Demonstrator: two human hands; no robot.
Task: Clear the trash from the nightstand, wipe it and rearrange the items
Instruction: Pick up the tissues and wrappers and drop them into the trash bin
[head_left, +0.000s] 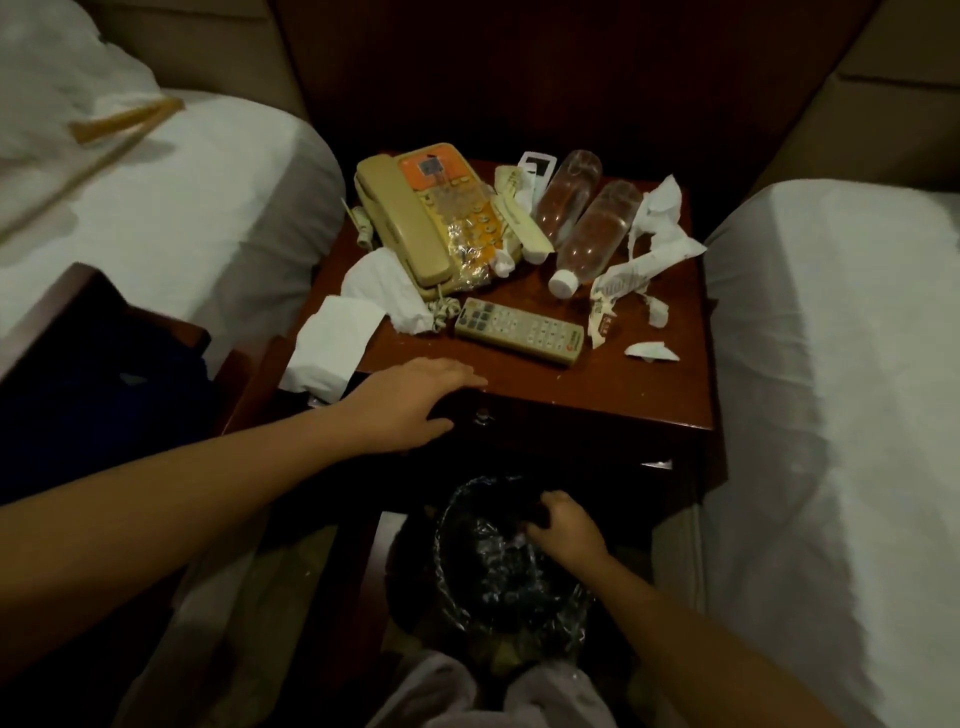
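Two beds flank the littered nightstand (597, 384); left hand (415, 400) rests flat, right hand (566, 525) grips bin liner (467, 519).

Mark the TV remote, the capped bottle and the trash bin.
TV remote (519, 330), head view, middle of the button face.
capped bottle (597, 239), head view, clear body, above the white cap.
trash bin (452, 525), head view, left rim with the plastic liner.

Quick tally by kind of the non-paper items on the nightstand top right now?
Telephones: 1
Clear plastic bottles: 2
Remote controls: 2, a beige one and a white one
Total: 5
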